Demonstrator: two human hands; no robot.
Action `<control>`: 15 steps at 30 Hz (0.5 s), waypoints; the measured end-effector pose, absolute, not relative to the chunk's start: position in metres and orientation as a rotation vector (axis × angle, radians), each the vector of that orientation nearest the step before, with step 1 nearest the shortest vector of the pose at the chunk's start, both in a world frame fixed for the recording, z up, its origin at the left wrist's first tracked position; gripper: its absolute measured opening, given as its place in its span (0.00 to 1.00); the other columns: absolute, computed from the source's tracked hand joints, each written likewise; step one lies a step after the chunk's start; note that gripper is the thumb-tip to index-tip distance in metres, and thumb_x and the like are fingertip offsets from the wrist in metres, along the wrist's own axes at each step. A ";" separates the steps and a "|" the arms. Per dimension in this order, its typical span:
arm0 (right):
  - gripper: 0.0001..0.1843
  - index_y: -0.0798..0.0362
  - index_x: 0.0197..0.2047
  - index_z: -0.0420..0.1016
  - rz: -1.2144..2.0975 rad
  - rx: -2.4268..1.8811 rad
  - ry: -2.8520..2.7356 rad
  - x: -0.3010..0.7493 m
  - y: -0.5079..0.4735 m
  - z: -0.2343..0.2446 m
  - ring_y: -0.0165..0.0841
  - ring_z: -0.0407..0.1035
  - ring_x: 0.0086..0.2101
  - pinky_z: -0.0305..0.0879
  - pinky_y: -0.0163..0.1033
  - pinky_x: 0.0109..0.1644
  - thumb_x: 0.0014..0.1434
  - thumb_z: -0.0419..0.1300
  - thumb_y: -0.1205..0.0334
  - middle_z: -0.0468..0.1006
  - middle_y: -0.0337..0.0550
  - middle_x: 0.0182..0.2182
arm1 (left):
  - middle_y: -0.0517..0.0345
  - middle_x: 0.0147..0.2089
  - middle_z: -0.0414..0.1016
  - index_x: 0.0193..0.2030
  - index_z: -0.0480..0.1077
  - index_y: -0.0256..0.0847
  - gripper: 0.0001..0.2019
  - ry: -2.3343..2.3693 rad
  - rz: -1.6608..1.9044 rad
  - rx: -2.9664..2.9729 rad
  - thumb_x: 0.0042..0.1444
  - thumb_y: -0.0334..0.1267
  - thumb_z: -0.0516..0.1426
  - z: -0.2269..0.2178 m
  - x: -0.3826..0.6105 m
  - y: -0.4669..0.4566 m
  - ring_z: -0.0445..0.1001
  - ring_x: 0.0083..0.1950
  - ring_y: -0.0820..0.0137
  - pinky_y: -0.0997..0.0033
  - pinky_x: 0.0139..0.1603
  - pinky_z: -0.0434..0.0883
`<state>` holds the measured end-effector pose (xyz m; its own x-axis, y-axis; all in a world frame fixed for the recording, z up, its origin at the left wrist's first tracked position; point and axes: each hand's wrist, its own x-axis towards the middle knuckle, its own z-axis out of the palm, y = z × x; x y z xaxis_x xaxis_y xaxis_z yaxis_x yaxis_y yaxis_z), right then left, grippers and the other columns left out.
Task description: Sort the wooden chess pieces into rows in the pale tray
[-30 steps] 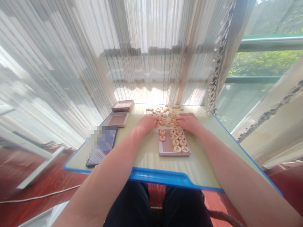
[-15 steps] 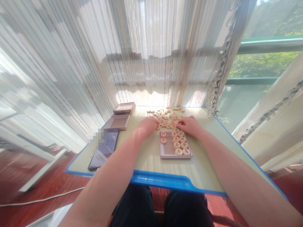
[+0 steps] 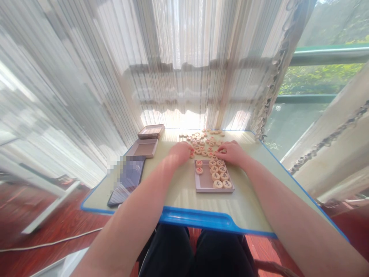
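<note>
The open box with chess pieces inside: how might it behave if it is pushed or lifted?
The box looks thin-walled, so it may flex slightly when lifted. Its right side is probably heavier: black-marked pieces fill it, while the left holds only two red-marked pieces. Lying flat and low, it should slide rather than tip.

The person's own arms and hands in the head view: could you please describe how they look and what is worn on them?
The bare, ungloved left hand and bare, ungloved right hand join smooth, tapering forearms. No sleeve, watch, bracelet, cable or clear marking shows on either arm; the fingers are too small to rule out a ring.
</note>
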<state>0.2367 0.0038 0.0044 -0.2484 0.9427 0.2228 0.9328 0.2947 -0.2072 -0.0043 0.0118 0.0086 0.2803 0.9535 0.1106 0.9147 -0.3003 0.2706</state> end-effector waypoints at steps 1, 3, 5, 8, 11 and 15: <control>0.18 0.51 0.34 0.78 0.056 -1.718 -2.253 0.237 0.003 0.005 0.41 0.63 0.43 0.59 0.42 0.48 0.49 0.57 0.46 0.76 0.44 0.34 | 0.60 0.55 0.71 0.46 0.75 0.48 0.20 1.758 0.375 2.385 0.49 0.28 0.52 0.009 -0.004 0.011 0.70 0.52 0.66 0.71 0.56 0.64; 0.20 0.50 0.36 0.78 0.098 -1.751 -2.213 0.238 0.003 0.008 0.41 0.64 0.42 0.60 0.42 0.47 0.48 0.58 0.45 0.76 0.44 0.34 | 0.59 0.55 0.71 0.46 0.75 0.48 0.20 1.762 0.366 2.377 0.48 0.28 0.52 0.010 -0.003 0.011 0.70 0.52 0.65 0.70 0.56 0.65; 0.20 0.50 0.36 0.78 0.138 -1.763 -2.178 0.238 0.002 0.011 0.40 0.65 0.41 0.60 0.42 0.46 0.49 0.57 0.45 0.77 0.43 0.34 | 0.59 0.56 0.70 0.46 0.75 0.48 0.21 1.760 0.351 2.370 0.48 0.27 0.52 0.010 -0.003 0.011 0.70 0.52 0.65 0.71 0.56 0.65; 0.15 0.49 0.36 0.79 0.178 -1.729 -2.197 0.238 0.001 0.014 0.36 0.67 0.38 0.61 0.39 0.45 0.52 0.56 0.51 0.77 0.42 0.33 | 0.58 0.56 0.69 0.46 0.75 0.47 0.21 1.752 0.355 2.373 0.47 0.27 0.52 0.010 -0.003 0.011 0.70 0.52 0.64 0.71 0.56 0.64; 0.13 0.49 0.38 0.79 0.187 -1.706 -2.228 0.238 0.002 0.013 0.34 0.68 0.36 0.62 0.35 0.42 0.50 0.56 0.62 0.76 0.42 0.35 | 0.59 0.56 0.70 0.46 0.75 0.48 0.20 1.753 0.363 2.374 0.48 0.27 0.52 0.011 -0.003 0.010 0.69 0.53 0.64 0.71 0.56 0.64; 0.17 0.50 0.42 0.78 0.185 -1.749 -2.108 0.241 0.003 0.011 0.33 0.69 0.34 0.62 0.34 0.40 0.50 0.54 0.63 0.77 0.41 0.35 | 0.59 0.55 0.71 0.46 0.75 0.48 0.21 1.775 0.350 2.371 0.48 0.27 0.52 0.014 -0.002 0.008 0.70 0.52 0.65 0.71 0.56 0.65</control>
